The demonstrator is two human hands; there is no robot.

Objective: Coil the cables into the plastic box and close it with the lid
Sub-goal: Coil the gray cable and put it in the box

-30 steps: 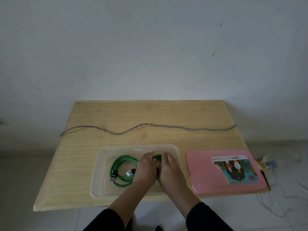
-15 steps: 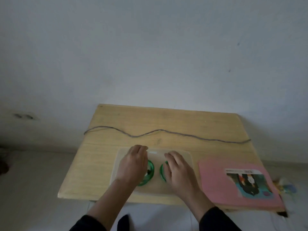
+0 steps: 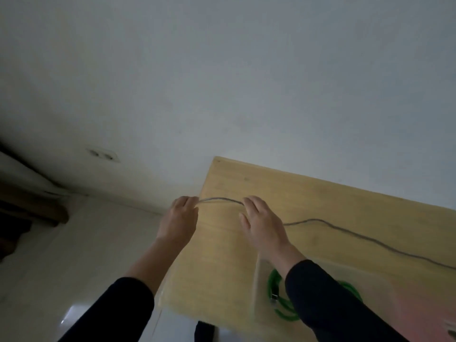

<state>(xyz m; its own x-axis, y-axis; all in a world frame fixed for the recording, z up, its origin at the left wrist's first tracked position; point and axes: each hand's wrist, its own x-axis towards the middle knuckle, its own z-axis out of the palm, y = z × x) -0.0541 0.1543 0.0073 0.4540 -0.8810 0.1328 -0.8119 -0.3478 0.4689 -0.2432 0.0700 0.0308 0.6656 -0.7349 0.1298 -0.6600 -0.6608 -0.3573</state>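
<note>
A long grey cable [image 3: 345, 232] runs across the wooden table [image 3: 308, 201] toward the right edge of view. My left hand [image 3: 180, 218] pinches the cable's left end at the table's left edge. My right hand [image 3: 261, 220] lies over the cable a short way to the right, fingers curled around it; the stretch between the hands is lifted. The clear plastic box [image 3: 256, 280] sits at the near edge with a coiled green cable [image 3: 274, 285] inside, partly hidden by my right sleeve. A blurred pink patch, the lid [image 3: 434, 314], shows at the bottom right.
A white wall rises behind the table, with a wall socket [image 3: 103, 154] at the left. Pale floor lies left of the table, and a dark brown piece of furniture [image 3: 32, 208] stands at the far left. The table's left edge is just under my left hand.
Both hands left the box with the green cable and moved to the far left end of the grey cable, taking hold of it. The view swung left and tilted.
</note>
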